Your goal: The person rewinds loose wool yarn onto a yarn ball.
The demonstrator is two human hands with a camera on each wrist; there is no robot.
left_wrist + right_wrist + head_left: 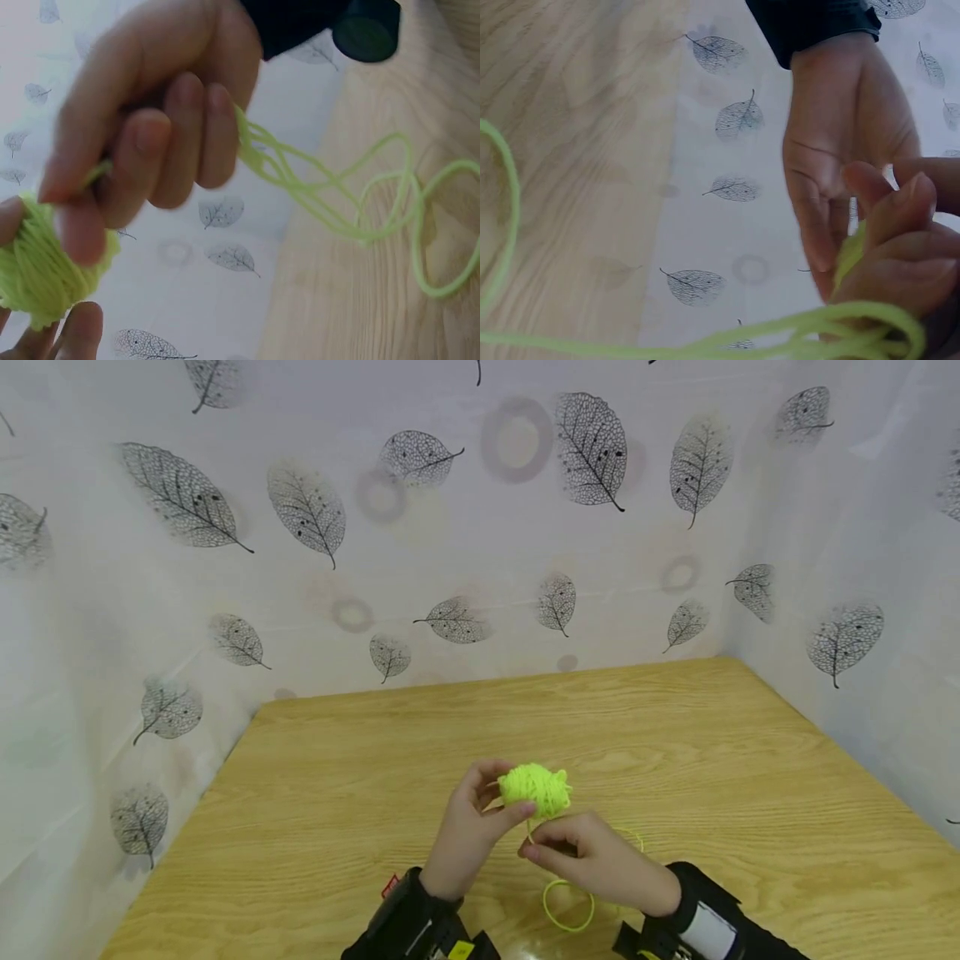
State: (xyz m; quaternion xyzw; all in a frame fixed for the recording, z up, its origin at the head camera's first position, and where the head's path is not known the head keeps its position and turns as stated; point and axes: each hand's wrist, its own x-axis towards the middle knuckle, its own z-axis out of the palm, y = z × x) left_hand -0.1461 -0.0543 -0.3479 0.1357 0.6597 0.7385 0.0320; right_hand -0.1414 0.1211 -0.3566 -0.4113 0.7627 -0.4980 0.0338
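A small ball of neon yellow-green yarn is held up above the table by my left hand, thumb on its near side and fingers behind. Just below and to the right, my right hand pinches the strand coming off the ball between thumb and forefinger. In the left wrist view, the right hand has its other fingers curled over the yarn, and several loose strands trail out past the little finger. The right wrist view shows the left palm behind the right fingers, mostly hiding the ball.
Loops of loose yarn hang or lie below the right hand, by the wooden table's near side. A small red item lies beside the left wrist. Leaf-printed sheeting encloses the table's back and sides.
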